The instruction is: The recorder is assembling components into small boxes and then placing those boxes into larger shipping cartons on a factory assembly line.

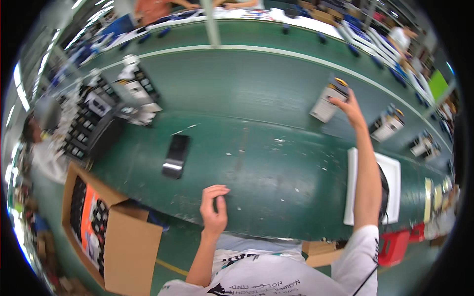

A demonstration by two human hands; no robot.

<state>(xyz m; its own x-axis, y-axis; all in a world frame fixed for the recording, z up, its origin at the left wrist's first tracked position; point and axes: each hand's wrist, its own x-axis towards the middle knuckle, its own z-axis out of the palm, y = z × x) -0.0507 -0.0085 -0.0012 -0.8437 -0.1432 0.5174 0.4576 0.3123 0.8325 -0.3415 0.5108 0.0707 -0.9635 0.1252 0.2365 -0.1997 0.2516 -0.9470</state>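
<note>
With my right hand I grip a white-and-black box at the far side of the green workbench, while my left hand half-curls near its front edge, whether around anything I cannot tell.

We hold a small box in our right hand; its pale face shows below a dark, yellow-marked top. It tilts rightward, toward the far side of the desk, slightly blurred.
</note>
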